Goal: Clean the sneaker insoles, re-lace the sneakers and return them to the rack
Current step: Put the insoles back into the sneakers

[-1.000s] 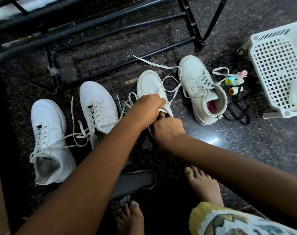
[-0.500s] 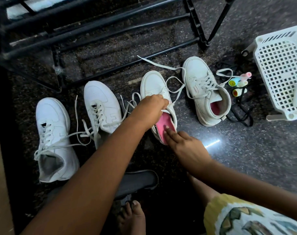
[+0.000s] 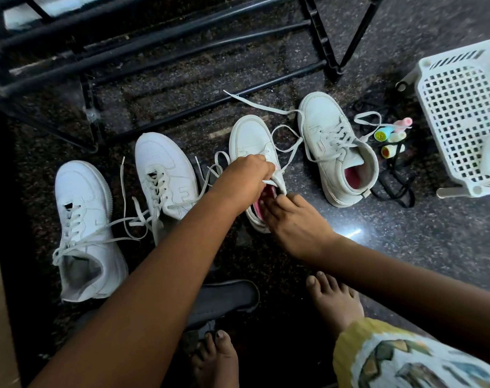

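Observation:
Several white sneakers stand on the dark floor in front of the black rack [image 3: 182,60]. My left hand [image 3: 245,177] grips the tongue of the small middle sneaker [image 3: 251,138] and pulls it up. My right hand [image 3: 291,217] has its fingertips inside that shoe's opening, on the pink insole [image 3: 259,204]. Its partner sneaker [image 3: 330,141], also pink inside, stands to the right with loose laces. Two larger white sneakers, one [image 3: 81,219] at far left and one [image 3: 165,175] beside it, have laces trailing across the floor. A dark grey insole [image 3: 224,301] lies near my feet.
A white perforated plastic basket [image 3: 459,113] stands at the right. Small coloured bottles [image 3: 392,135] and black laces [image 3: 395,186] lie between it and the right sneaker. My bare feet [image 3: 336,301] rest on the floor below my arms.
My right hand moved forward again and its fingertips went into the middle sneaker's opening over the pink insole. My left hand kept its hold on the tongue.

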`<action>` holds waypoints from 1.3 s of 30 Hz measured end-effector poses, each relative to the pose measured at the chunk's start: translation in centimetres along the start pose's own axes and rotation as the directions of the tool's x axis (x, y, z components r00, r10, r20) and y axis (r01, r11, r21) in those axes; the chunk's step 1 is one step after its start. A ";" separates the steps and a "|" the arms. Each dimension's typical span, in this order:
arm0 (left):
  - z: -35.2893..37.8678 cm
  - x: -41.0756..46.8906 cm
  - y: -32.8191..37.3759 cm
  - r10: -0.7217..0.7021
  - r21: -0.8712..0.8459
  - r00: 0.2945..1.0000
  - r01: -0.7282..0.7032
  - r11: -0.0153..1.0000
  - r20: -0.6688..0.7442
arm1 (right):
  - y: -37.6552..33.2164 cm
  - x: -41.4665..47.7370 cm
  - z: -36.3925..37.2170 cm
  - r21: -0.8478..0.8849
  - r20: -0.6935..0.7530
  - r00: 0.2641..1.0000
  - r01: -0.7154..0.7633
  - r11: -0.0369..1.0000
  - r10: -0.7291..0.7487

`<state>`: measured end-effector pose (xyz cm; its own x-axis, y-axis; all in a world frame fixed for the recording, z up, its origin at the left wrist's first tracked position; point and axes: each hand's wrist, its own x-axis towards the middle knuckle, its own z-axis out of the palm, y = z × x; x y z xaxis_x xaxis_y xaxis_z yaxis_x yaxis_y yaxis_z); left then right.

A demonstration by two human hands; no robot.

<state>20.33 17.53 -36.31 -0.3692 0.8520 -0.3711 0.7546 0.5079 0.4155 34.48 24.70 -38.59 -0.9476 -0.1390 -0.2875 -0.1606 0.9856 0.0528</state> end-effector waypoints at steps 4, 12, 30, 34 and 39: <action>-0.1 0.1 0.1 -0.007 0.017 1.000 0.007 1.000 -0.002 | 0.0 0.8 -0.1 -0.038 0.098 0.994 0.060 0.997 -0.056; -0.3 0.1 0.3 -0.042 0.002 0.999 0.042 0.999 0.012 | 0.5 2.1 -0.6 -0.048 0.279 0.956 0.111 0.993 -0.093; -0.4 0.0 0.8 -0.078 0.054 0.997 0.078 0.995 0.000 | -1.1 3.4 -2.7 0.206 0.260 0.965 -0.098 0.974 0.042; -0.3 0.0 0.7 -0.073 0.060 0.997 0.074 0.995 -0.005 | -0.9 4.3 -2.7 0.268 0.346 0.937 -0.145 0.952 0.045; 0.2 0.0 0.5 -0.060 0.078 0.998 0.062 0.995 -0.031 | -0.8 4.9 -2.8 0.219 0.413 0.910 -0.114 0.969 0.014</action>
<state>20.79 17.74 -36.22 -0.4304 0.8235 -0.3696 0.7703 0.5486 0.3253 29.19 22.98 -37.38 -0.7510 -0.0727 -0.6563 0.0131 0.9921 -0.1249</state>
